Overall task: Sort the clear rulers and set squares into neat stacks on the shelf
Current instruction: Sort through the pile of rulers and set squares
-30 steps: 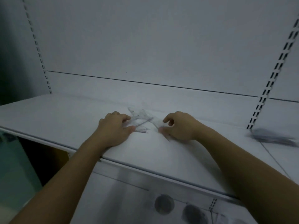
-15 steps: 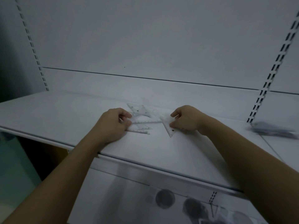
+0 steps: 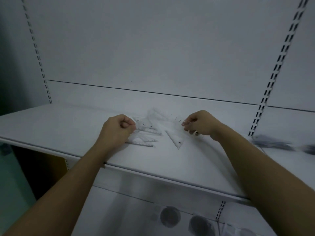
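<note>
since half a second ago our right hand [image 3: 199,124] has come off the small set square [image 3: 175,139], which now lies alone near frame centre, just right of the pile of clear rulers and set squares [image 3: 148,128]. that hand now pinches a clear piece [image 3: 178,120] too smeared by blur to identify. our left hand [image 3: 119,129] is curled at the pile's left edge and covers the end of a long ruler [image 3: 143,144]; we cannot tell whether it grips anything. a dark object [image 3: 279,145] at the right is only blur. the shelf [image 3: 51,126] lies bare to the left, and its front lip runs well below the pile.
</note>
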Available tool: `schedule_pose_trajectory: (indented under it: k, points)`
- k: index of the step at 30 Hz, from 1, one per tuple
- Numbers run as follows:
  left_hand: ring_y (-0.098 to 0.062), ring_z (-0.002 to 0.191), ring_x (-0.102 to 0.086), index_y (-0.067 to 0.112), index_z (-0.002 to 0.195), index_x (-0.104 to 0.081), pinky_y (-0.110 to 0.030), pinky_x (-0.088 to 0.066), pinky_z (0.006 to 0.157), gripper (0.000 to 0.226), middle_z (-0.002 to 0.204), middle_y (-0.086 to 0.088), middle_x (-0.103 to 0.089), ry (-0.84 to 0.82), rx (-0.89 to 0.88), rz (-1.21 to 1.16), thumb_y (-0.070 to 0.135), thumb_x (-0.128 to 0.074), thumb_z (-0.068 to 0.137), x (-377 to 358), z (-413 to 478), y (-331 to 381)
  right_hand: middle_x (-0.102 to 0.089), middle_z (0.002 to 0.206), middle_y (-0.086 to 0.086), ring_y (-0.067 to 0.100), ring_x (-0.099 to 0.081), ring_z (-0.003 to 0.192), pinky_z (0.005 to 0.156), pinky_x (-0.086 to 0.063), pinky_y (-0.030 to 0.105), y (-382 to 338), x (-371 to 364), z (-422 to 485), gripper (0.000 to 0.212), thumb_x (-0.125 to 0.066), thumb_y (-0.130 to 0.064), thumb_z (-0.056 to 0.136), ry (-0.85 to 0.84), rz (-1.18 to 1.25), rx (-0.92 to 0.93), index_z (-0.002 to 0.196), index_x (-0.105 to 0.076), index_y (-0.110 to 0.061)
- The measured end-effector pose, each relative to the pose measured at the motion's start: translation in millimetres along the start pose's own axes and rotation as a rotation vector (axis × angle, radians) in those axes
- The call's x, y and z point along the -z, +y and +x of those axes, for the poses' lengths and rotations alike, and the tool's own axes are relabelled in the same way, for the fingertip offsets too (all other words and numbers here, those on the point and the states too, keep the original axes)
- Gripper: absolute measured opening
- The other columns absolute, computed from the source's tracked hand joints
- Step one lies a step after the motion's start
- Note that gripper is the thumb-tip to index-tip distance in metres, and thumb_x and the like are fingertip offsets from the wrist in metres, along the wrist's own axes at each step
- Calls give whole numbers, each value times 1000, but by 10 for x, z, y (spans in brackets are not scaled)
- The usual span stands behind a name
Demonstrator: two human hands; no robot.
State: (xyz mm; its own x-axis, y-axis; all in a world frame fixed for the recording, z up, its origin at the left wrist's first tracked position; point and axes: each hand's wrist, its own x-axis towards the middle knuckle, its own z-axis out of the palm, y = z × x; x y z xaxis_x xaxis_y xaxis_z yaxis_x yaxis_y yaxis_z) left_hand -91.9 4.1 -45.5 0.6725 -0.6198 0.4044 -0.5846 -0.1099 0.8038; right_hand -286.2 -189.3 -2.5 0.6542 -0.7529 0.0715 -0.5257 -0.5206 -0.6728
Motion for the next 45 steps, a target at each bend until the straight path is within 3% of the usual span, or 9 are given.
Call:
schedule_pose_trajectory:
  k: [6, 9, 13, 18, 25, 28, 33, 39, 45]
  points:
    - [-15, 63, -59, 13, 81, -71, -19, -44, 57, 4, 68, -5, -68, -65, 76, -115, 10, -72, 80, -24, -25, 249, -74, 82, 13, 21, -70, 71, 73, -59, 34, 2, 383, -146, 17, -63, 7, 82, -21, 6, 30, 94, -69, -4]
    - [-9, 60, -60, 13, 82, -72, -13, -43, 55, 5, 72, -3, -71, -164, 72, -178, 9, -71, 78, -215, -31, 529, -74, 85, 15, 23, -72, 72, 70, -59, 33, 129, 665, -274, 18, -56, 10, 86, 5, -4, 11, 94, -66, -2]
    - [-3, 56, -62, 12, 81, -73, -14, -44, 55, 4, 74, -2, -73, -318, 54, -240, 10, -71, 79, -660, -8, 940, -73, 85, 15, 28, -72, 79, 83, -57, 46, 470, 1140, -502, 22, -51, 10, 89, 86, -73, -44, 100, -65, -4]
    - [-10, 63, -61, 6, 84, -73, -21, -43, 59, 7, 81, -5, -74, -481, 33, -204, 9, -69, 80, -1415, -54, 1492, -69, 95, 9, 18, -61, 77, 64, -48, 25, 962, 1740, -910, 44, -37, 16, 86, 200, -155, -137, 114, -65, -6]
    - [-14, 62, -60, -1, 83, -73, -20, -40, 53, 9, 85, -14, -72, -556, 75, -196, 6, -69, 79, -2412, -157, 2059, -67, 94, 1, 15, -52, 71, 59, -39, 23, 1772, 2434, -1397, 20, -50, -16, 97, 247, -151, -215, 107, -67, -12]
    - [-16, 60, -59, -4, 81, -73, -20, -42, 50, 11, 84, -17, -73, -535, 98, -174, 5, -70, 76, -2751, -168, 2214, -68, 84, -4, 17, -62, 74, 64, -49, 25, 2080, 2668, -1562, 14, -59, -28, 94, 280, -246, -125, 94, -68, -18]
    - [-24, 65, -62, -8, 77, -71, -38, -57, 70, 17, 77, -19, -71, -461, 45, 71, 3, -69, 65, -3142, -119, 2265, -74, 77, -1, 17, -71, 74, 79, -58, 40, 2485, 3070, -1671, 7, -63, -16, 90, 359, -239, -87, 85, -68, -15]
    - [-21, 77, -59, 12, 83, -62, -32, -41, 78, 17, 80, -1, -63, -324, -184, 691, 27, -60, 75, -3233, -239, 2346, -73, 93, -4, 5, -67, 79, 77, -49, 25, 2885, 3364, -1627, 21, -56, -19, 96, 344, -417, -13, 109, -70, -26]
    - [-22, 101, -58, 21, 103, -65, -38, -33, 94, 30, 108, 1, -64, -278, -445, 733, 45, -55, 86, -3509, -540, 2718, -58, 104, -11, 15, -57, 104, 84, -33, 21, 3315, 3600, -1597, 29, -53, -23, 97, 216, -582, 45, 124, -65, -26]
